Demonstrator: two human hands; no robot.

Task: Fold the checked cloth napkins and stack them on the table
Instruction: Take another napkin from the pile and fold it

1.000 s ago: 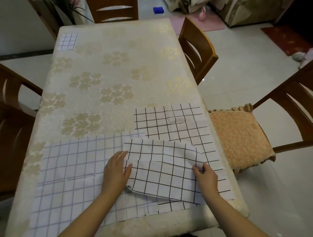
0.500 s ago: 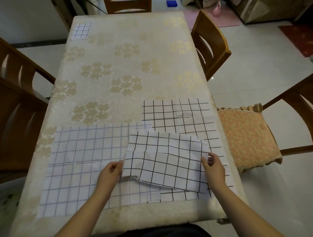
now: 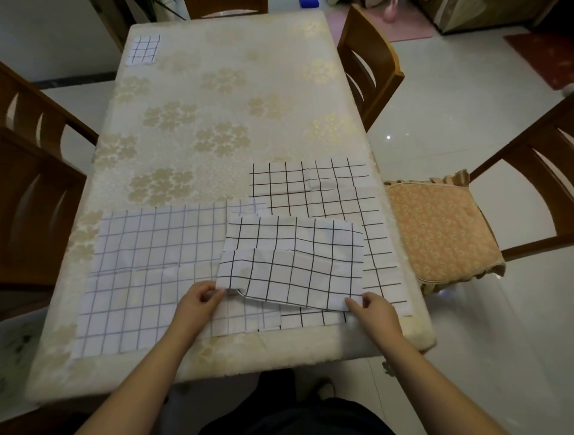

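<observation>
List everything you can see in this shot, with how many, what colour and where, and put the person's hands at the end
Black-checked napkin being folded: one, white with black lines, near edge, held at both near corners.
Black-checked napkin lying flat: one, white with black lines, right side, partly under the held one.
Blue-checked napkin: one, white with faint blue lines, spread flat near left.
Folded napkin: one, white with dark lines, far left corner.
Table: one, cream cover with gold flowers, centre.
Wooden chairs: four in view, brown, around the table; the near right one has an orange cushion.
Blue object: one, on the floor beyond the table, too small to identify.
Left hand: pinches the near left corner.
Right hand: pinches the near right corner.
</observation>
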